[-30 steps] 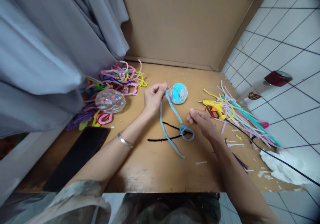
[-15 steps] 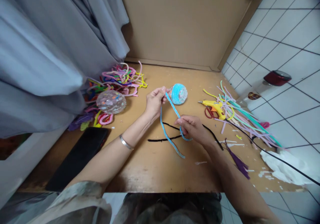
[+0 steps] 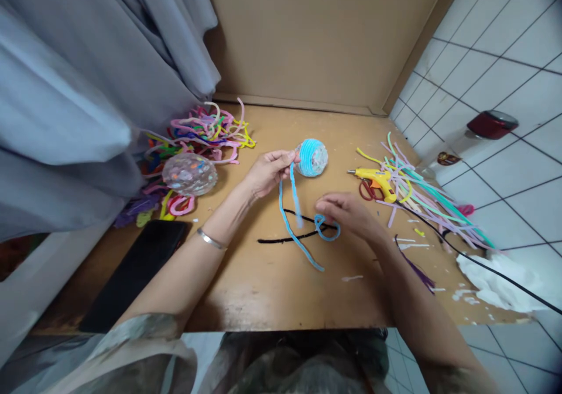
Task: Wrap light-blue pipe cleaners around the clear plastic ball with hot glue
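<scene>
My left hand [image 3: 274,171] is closed in a pinch on a light-blue pipe cleaner [image 3: 287,221], whose strands hang below the fingers. Just beyond the fingertips is a ball [image 3: 312,158] wound with bright blue pipe cleaner, its right end bare and speckled. Whether these fingers also grip the ball is hidden. To the right, my right hand [image 3: 345,213] has its fingers curled together at a small blue pipe cleaner loop [image 3: 327,228]. Beneath the loop lie black pipe cleaners [image 3: 281,240] on the table.
Pipe cleaners [image 3: 206,130] and a clear speckled ball [image 3: 189,174] sit at left, near a black phone [image 3: 136,274]. A yellow glue gun [image 3: 375,182], red-handled scissors [image 3: 369,191], loose strips [image 3: 432,189], a purple tassel [image 3: 417,270] and white tissue [image 3: 496,283] lie at right.
My right hand has moved slightly right, away from the strand that ran between both hands. That strand now hangs from my left hand, its lower end blurred. The view has shifted slightly.
</scene>
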`<state>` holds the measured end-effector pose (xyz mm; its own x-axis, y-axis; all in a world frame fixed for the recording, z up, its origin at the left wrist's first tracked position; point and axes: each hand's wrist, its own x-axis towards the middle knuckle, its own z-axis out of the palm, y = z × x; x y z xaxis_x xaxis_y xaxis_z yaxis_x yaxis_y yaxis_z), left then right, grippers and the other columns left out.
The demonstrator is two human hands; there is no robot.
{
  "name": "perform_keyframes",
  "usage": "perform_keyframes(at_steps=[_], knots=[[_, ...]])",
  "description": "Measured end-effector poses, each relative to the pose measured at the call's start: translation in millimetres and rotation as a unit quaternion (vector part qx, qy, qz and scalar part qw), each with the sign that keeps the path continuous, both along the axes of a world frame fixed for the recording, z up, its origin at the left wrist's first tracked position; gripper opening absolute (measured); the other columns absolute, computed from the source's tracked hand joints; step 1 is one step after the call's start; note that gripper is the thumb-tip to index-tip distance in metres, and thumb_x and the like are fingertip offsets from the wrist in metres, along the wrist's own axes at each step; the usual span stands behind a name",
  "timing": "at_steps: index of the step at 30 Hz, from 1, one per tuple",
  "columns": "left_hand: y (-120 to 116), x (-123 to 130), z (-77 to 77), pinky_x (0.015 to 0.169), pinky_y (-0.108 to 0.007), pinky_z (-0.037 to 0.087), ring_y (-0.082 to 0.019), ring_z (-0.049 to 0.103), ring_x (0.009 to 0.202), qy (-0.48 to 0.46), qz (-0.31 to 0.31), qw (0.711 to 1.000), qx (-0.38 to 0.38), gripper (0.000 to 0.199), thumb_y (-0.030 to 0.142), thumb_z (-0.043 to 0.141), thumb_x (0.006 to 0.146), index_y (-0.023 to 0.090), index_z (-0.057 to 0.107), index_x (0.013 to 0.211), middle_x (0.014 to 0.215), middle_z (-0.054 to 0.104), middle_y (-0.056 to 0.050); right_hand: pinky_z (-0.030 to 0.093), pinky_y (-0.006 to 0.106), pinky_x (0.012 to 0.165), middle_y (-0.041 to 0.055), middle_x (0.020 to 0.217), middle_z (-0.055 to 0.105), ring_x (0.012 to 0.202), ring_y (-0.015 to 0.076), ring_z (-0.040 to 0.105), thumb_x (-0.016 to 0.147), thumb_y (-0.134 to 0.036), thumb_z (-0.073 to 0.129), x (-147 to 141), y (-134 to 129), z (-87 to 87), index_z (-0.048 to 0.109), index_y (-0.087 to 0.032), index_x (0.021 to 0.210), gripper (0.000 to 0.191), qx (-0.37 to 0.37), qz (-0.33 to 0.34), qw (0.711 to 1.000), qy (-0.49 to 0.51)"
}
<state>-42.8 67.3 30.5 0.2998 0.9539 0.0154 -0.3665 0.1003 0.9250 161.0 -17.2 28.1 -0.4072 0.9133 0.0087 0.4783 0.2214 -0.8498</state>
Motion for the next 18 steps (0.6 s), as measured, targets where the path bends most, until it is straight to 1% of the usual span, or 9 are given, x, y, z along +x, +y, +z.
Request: perform_keyframes(at_steps=[1, 3, 5, 8, 11, 13, 15, 17, 18], knots=[[1, -2, -2.6, 0.041, -0.012, 0.038, -0.002, 0.048, 0.045, 0.014, -0.022, 1.0, 0.002, 0.026, 0.033, 0.085, 0.063, 0.012, 0.071, 0.068, 0.056, 0.059, 0.001, 0.032, 0.022, 0.05, -0.0028, 0.059, 0.05, 0.054, 0.0085, 0.043, 0.084, -0.044, 0.053, 7, 4, 0.3, 0.054, -0.017, 0.063, 0.035, 0.016, -0.027, 0.999, 0.01], [3, -4, -9.2, 0.043, -0.013, 0.042, -0.003, 0.05, 0.045, 0.042, -0.07, 0.997, 0.006, 0.027, 0.034, 0.086, 0.061, 0.013, 0.072, 0.07, 0.058, 0.062, 0.0, 0.031, 0.022, 0.05, -0.0027, 0.062, 0.053, 0.055, 0.0089, 0.044, 0.078, -0.044, 0.062, 21, 10, -2.1, 0.062, -0.016, 0.075, 0.029, 0.005, -0.053, 0.998, 0.025], [3, -5, -16.1, 0.046, -0.016, 0.046, -0.004, 0.053, 0.047, 0.075, -0.112, 0.991, 0.015, 0.027, 0.034, 0.086, 0.061, 0.014, 0.072, 0.073, 0.062, 0.064, -0.001, 0.031, 0.022, 0.049, -0.0037, 0.06, 0.055, 0.053, 0.0092, 0.046, 0.07, -0.043, 0.071, 29, 14, -6.6, 0.064, -0.016, 0.082, 0.031, -0.036, -0.037, 0.999, 0.009], [3, -9, -24.1, 0.045, -0.019, 0.046, -0.008, 0.058, 0.049, 0.155, -0.186, 0.97, 0.03, 0.028, 0.032, 0.085, 0.06, 0.014, 0.074, 0.079, 0.063, 0.067, -0.003, 0.031, 0.021, 0.048, -0.0036, 0.059, 0.059, 0.052, 0.0098, 0.049, 0.063, -0.032, 0.076, 29, 14, -11.7, 0.064, -0.017, 0.078, 0.024, -0.069, 0.017, 0.993, -0.094], [2, -12, -27.0, 0.048, -0.019, 0.047, -0.011, 0.061, 0.054, 0.239, -0.251, 0.935, 0.069, 0.027, 0.028, 0.084, 0.059, 0.015, 0.075, 0.081, 0.065, 0.07, -0.004, 0.03, 0.021, 0.048, -0.0017, 0.058, 0.062, 0.051, 0.0093, 0.049, 0.065, -0.015, 0.069, 23, 12, -12.4, 0.064, -0.018, 0.068, 0.007, -0.034, 0.015, 0.977, -0.211], [0, -9, -26.0, 0.057, -0.02, 0.05, -0.011, 0.064, 0.06, 0.257, -0.251, 0.927, 0.106, 0.023, 0.027, 0.082, 0.06, 0.016, 0.076, 0.079, 0.07, 0.072, -0.004, 0.03, 0.022, 0.049, -0.0006, 0.058, 0.062, 0.051, 0.0096, 0.05, 0.068, -0.014, 0.065, 21, 12, -11.6, 0.064, -0.017, 0.065, 0.004, -0.008, -0.003, 0.976, -0.219], [-5, -2, -23.1, 0.063, -0.021, 0.05, -0.011, 0.065, 0.065, 0.251, -0.225, 0.932, 0.134, 0.019, 0.028, 0.08, 0.063, 0.016, 0.075, 0.078, 0.074, 0.073, -0.004, 0.033, 0.022, 0.05, -0.0002, 0.06, 0.062, 0.053, 0.0109, 0.051, 0.072, -0.02, 0.063, 20, 11, -10.6, 0.065, -0.017, 0.069, 0.005, -0.002, -0.015, 0.986, -0.169], [-11, 6, -19.5, 0.062, -0.02, 0.048, -0.01, 0.062, 0.064, 0.236, -0.192, 0.94, 0.155, 0.019, 0.031, 0.076, 0.067, 0.015, 0.074, 0.078, 0.072, 0.072, -0.003, 0.034, 0.023, 0.051, -0.0009, 0.06, 0.061, 0.054, 0.0116, 0.051, 0.075, -0.025, 0.062, 20, 11, -9.4, 0.065, -0.017, 0.074, 0.009, 0.012, -0.036, 0.994, -0.1], [-15, 11, -17.9, 0.059, -0.019, 0.046, -0.009, 0.06, 0.061, 0.231, -0.189, 0.941, 0.161, 0.02, 0.032, 0.075, 0.069, 0.015, 0.074, 0.078, 0.07, 0.07, -0.002, 0.034, 0.023, 0.051, -0.0014, 0.059, 0.059, 0.054, 0.0116, 0.05, 0.075, -0.026, 0.062, 20, 10, -8.9, 0.065, -0.017, 0.074, 0.01, 0.03, -0.047, 0.996, -0.073]])
